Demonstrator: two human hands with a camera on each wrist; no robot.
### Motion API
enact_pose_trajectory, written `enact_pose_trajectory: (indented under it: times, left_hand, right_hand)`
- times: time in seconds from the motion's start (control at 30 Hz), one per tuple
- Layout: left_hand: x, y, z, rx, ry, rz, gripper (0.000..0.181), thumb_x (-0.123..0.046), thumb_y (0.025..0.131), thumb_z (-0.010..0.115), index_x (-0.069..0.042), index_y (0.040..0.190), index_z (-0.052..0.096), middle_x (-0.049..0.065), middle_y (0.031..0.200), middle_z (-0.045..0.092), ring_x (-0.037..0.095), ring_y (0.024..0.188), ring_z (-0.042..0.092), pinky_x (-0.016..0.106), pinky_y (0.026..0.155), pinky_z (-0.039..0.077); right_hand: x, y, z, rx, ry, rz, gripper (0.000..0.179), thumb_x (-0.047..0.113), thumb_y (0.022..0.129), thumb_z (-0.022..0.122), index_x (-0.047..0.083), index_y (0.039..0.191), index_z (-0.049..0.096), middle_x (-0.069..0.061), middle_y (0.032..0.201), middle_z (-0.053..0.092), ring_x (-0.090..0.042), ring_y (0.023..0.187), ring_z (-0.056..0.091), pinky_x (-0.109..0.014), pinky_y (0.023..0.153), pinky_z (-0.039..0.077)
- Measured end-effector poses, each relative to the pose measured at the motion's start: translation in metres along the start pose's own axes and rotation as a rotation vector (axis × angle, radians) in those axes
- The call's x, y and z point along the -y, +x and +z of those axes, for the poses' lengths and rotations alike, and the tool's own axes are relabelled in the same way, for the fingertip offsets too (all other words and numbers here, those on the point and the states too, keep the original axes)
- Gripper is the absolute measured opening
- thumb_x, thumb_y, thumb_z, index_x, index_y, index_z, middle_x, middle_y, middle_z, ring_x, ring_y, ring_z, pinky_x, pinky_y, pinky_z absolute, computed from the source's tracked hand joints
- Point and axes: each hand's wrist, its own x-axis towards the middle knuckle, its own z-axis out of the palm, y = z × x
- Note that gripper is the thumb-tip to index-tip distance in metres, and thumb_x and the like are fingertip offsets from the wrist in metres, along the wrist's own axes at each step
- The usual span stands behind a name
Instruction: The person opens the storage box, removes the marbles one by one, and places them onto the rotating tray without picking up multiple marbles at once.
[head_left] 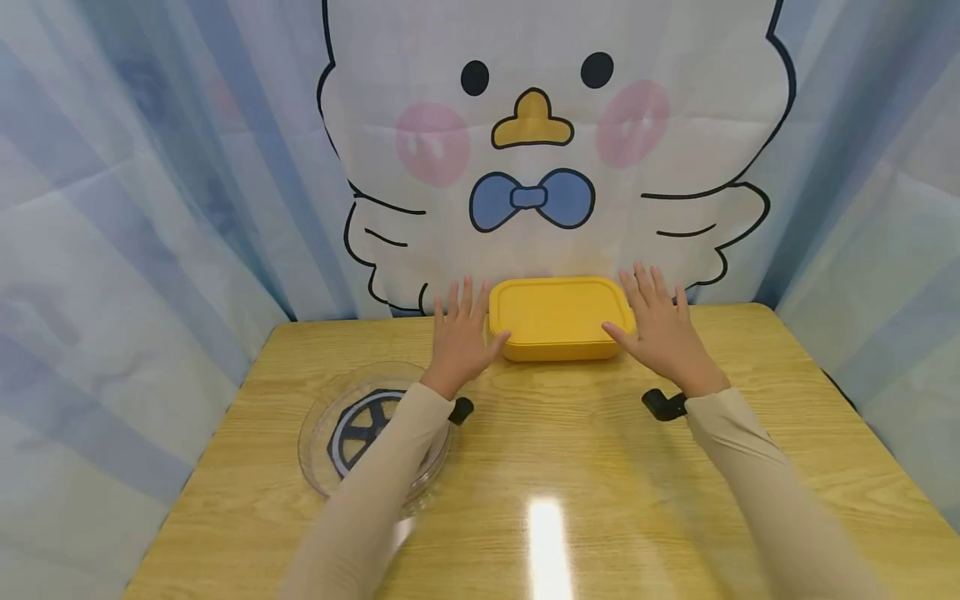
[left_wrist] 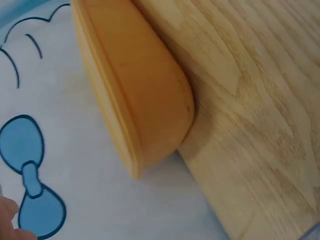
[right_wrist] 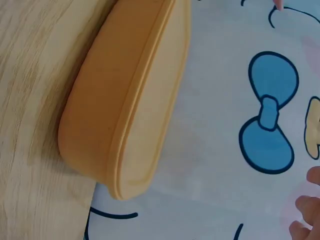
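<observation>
A yellow lidded box (head_left: 562, 312) sits at the far edge of the table, its lid on. My left hand (head_left: 460, 340) is spread at the box's left end, thumb toward the lid's corner. On the other side my right hand (head_left: 658, 332) is spread too, its thumb overlapping the lid's right edge in the head view. Both hands hold nothing. The left wrist view shows the box's side (left_wrist: 155, 85) with a few fingertips at the lower left corner. In the right wrist view the box (right_wrist: 105, 100) stands at the left, with fingertips (right_wrist: 310, 205) at the right edge.
A clear round dish (head_left: 318, 429) lies at the left of the wooden table (head_left: 600, 500), partly hidden by my left sleeve. Inside it is a dark, wheel-like piece (head_left: 360, 433). A curtain (head_left: 532, 250) with a cartoon bird hangs right behind the table's far edge.
</observation>
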Motion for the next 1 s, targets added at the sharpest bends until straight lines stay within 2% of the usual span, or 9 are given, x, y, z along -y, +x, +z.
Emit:
enact_pose_trajectory:
  times: [0.2,0.3,0.47,0.53,0.73,0.83,1.0]
  left_hand:
    - [0.004,0.032,0.010,0.059,-0.010,-0.009,0.078,-0.051,0.094,0.044,-0.013,0.152,0.008,0.013,0.159,0.001,0.032,0.147,0.001,0.054,0.116,0.005]
    - [0.006,0.043,0.021,0.076,-0.001,-0.009,0.076,-0.049,0.094,0.043,-0.012,0.152,0.010,0.014,0.159,0.005,0.032,0.147,0.005,0.053,0.117,0.006]
    - [0.008,0.058,0.041,0.104,0.077,0.006,0.074,-0.052,0.095,0.038,-0.011,0.152,0.014,0.014,0.158,0.012,0.031,0.147,0.011,0.051,0.117,0.010]
    - [0.007,0.062,0.048,0.107,0.102,0.008,0.073,-0.053,0.095,0.036,-0.011,0.151,0.016,0.014,0.158,0.014,0.030,0.146,0.013,0.050,0.117,0.011]
    - [0.006,0.069,0.061,0.111,0.095,-0.009,0.071,-0.054,0.095,0.034,-0.011,0.150,0.020,0.013,0.156,0.021,0.029,0.146,0.017,0.047,0.118,0.011]
    - [0.007,0.070,0.067,0.117,0.121,-0.004,0.072,-0.055,0.096,0.032,-0.010,0.150,0.021,0.013,0.155,0.025,0.028,0.145,0.021,0.046,0.118,0.013]
    - [0.008,0.065,0.074,0.127,0.099,-0.002,0.071,-0.053,0.096,0.032,-0.007,0.150,0.022,0.013,0.153,0.029,0.028,0.143,0.025,0.046,0.117,0.015]
  right_hand:
    - [-0.024,0.028,0.015,-0.023,-0.014,-0.006,0.078,0.043,0.094,0.048,0.005,0.151,0.011,-0.022,0.157,0.008,-0.040,0.145,0.006,-0.067,0.109,0.006]
    - [-0.034,0.042,0.027,-0.002,-0.006,-0.005,0.077,0.042,0.095,0.046,0.004,0.151,0.010,-0.022,0.156,0.008,-0.040,0.145,0.007,-0.065,0.110,0.006]
    - [-0.048,0.060,0.047,0.054,0.006,0.009,0.073,0.042,0.097,0.040,0.002,0.150,0.009,-0.022,0.156,0.008,-0.040,0.145,0.007,-0.064,0.111,0.007]
    - [-0.052,0.065,0.054,0.068,0.016,0.021,0.072,0.041,0.097,0.040,0.002,0.150,0.010,-0.022,0.156,0.009,-0.040,0.145,0.007,-0.063,0.111,0.007]
    - [-0.061,0.071,0.071,0.113,0.046,0.048,0.068,0.035,0.098,0.039,-0.001,0.149,0.013,-0.024,0.155,0.011,-0.041,0.144,0.010,-0.063,0.111,0.008]
    - [-0.063,0.070,0.076,0.149,0.041,0.058,0.068,0.037,0.099,0.037,-0.002,0.149,0.011,-0.025,0.155,0.009,-0.042,0.144,0.010,-0.063,0.111,0.008]
    - [-0.067,0.066,0.083,0.211,0.029,0.075,0.071,0.043,0.100,0.030,-0.002,0.149,0.006,-0.024,0.156,0.005,-0.041,0.144,0.006,-0.064,0.111,0.006]
